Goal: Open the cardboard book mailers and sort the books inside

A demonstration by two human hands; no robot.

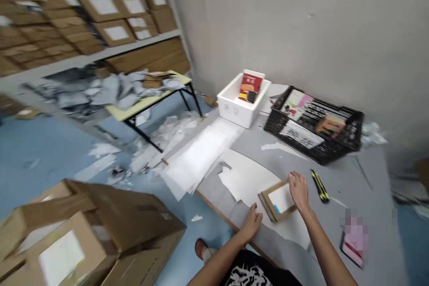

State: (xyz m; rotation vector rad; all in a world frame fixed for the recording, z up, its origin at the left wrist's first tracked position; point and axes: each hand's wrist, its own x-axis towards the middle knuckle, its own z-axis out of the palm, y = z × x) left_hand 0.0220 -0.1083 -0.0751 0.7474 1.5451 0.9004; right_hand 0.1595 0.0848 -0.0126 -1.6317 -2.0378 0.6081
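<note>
Matt cardboard box (pixel 277 199); matt grey tabletop (pixel 348 178); black plastic crate (pixel 338 149).

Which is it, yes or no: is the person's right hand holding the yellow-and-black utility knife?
No: the right hand rests on the flat brown cardboard package, while the utility knife lies apart beside it.

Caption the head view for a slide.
Right hand on a flat cardboard parcel, left hand on the grey table, utility knife nearby.
</note>
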